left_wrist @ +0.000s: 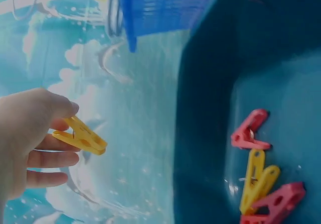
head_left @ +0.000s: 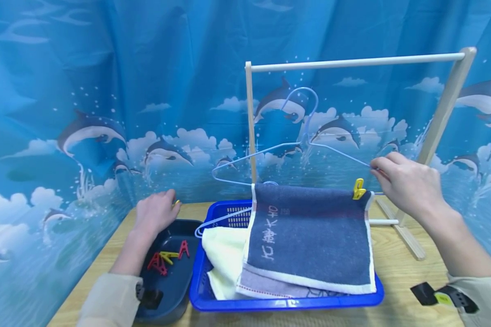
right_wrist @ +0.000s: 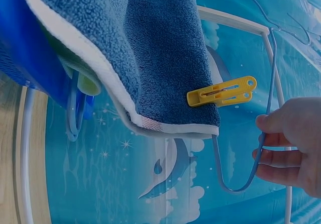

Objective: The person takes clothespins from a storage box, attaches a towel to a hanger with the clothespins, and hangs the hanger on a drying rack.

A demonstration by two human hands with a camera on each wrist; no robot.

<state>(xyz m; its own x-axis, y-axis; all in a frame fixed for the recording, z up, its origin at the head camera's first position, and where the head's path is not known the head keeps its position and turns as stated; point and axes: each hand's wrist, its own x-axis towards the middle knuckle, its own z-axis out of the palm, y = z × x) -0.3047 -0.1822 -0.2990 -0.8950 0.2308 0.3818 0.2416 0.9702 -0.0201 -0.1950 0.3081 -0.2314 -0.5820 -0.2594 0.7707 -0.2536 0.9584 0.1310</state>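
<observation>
Step in hand looks like pegging the dark blue towel (head_left: 311, 236) to the wire hanger (head_left: 343, 154). Towel's draped over the hanger's lower bar, hanging above the blue basket (head_left: 286, 304), in front of the wooden rack (head_left: 352, 62). One yellow peg (right_wrist: 220, 92) bites the top edge at the right end; none seen at the left end.

To do it well: hold the hanger level, square the towel on the bar, open the spare peg wide, then clip both layers plus wire near the left corner. Don't let the towel slide meanwhile.

Left hand (head_left: 155, 211): above the far edge of the dark bin (head_left: 173, 286), thumb and fingers pinching a second yellow peg (left_wrist: 83, 138), other fingers extended. Right hand (head_left: 411, 181): raised, forearm angled up and inward, grip pinching the hanger's right shoulder, thumb opposing fingers. Clear of the clipped peg.
</observation>
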